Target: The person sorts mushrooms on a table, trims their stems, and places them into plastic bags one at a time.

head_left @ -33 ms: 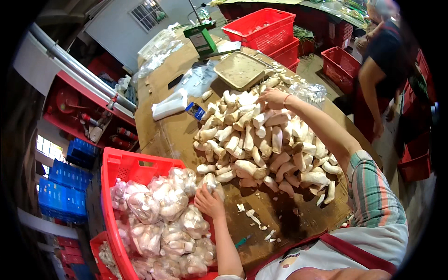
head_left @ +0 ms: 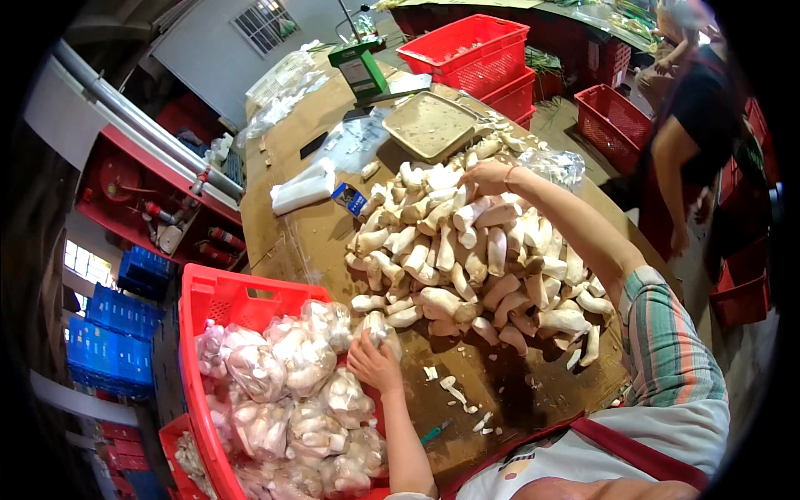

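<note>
A big heap of king oyster mushrooms (head_left: 442,258), pale and thick-stemmed, covers the middle of the table. At its upper part, my right hand (head_left: 487,173) lies with fingers curled down over a mushroom (head_left: 446,177); the fingertips are partly hidden. My left hand (head_left: 375,360) is at the near-left edge of the heap, beside a red crate (head_left: 200,292). Its fingers are closed around what looks like a clear bag of mushrooms (head_left: 379,327), small and partly hidden. The crate holds several filled clear bags (head_left: 304,358).
Beyond the heap are a beige tray (head_left: 429,125), a green scale (head_left: 358,73), white plastic bags (head_left: 302,187) and a small blue box (head_left: 348,198). Mushroom scraps (head_left: 454,392) and a green-handled knife (head_left: 432,434) lie nearby. A co-worker (head_left: 692,142) stands right, near red crates (head_left: 612,125).
My right hand has shifted very slightly left over the heap. The co-worker on the right has moved a little. My left hand stays in place.
</note>
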Demonstrator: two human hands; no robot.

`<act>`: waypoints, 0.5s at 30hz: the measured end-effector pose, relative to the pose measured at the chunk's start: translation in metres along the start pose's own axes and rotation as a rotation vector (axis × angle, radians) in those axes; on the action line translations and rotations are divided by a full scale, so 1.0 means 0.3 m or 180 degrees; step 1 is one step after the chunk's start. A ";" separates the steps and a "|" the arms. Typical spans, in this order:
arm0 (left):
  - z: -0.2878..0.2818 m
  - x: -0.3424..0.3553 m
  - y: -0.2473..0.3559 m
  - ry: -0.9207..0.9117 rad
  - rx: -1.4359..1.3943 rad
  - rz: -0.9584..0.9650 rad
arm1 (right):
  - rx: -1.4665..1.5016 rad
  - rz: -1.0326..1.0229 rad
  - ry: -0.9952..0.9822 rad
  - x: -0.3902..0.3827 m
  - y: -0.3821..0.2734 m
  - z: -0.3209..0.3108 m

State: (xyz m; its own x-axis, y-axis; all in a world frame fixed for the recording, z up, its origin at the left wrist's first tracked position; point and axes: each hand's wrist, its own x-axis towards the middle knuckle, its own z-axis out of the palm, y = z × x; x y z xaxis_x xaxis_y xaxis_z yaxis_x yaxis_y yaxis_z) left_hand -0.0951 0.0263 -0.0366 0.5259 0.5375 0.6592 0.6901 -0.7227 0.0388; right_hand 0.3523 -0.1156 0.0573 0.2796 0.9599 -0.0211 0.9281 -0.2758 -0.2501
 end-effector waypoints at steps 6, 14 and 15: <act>0.014 0.008 -0.018 0.0059 0.0103 -0.0041 | -0.0057 -0.0316 -0.0190 0.041 -0.025 -0.040; -0.003 0.036 -0.001 -0.0170 -0.0022 -0.0158 | 0.0589 -0.0593 0.0686 0.005 0.098 0.018; -0.004 0.038 -0.004 -0.0252 -0.0008 -0.0243 | 0.0737 -0.0484 0.0689 0.005 0.093 0.013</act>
State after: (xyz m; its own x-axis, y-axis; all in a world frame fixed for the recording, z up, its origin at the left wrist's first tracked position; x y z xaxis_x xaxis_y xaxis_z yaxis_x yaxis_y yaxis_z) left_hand -0.0906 0.0327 -0.0282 0.5095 0.6236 0.5929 0.7285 -0.6793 0.0884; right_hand 0.3776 -0.1215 0.0464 0.2112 0.9493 0.2328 0.8897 -0.0881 -0.4480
